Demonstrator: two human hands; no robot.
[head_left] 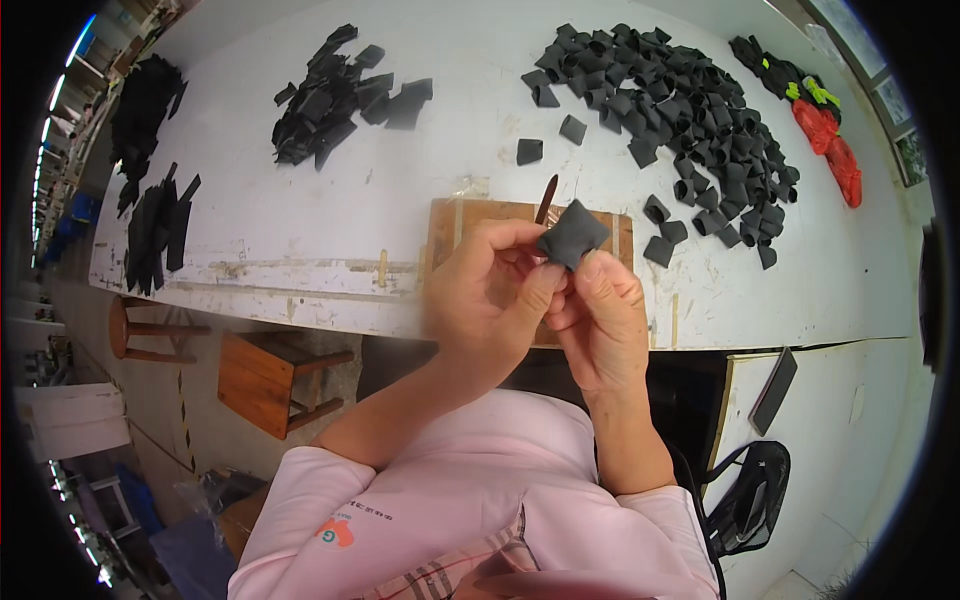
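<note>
Above the wooden board (480, 211) | left hand (482, 300) and right hand (612, 325), fingers (598, 280) closed, pinching the black piece (574, 235) between them (dark pointed stick (547, 198) right behind it!) | on the white worktop (330, 215), a heap of black loops (675, 97), far right

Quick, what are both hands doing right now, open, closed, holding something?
Left hand: closed, fingers and thumb holding the left side of a black piece.
Right hand: closed, pinching the same piece near its lower edge.
</note>
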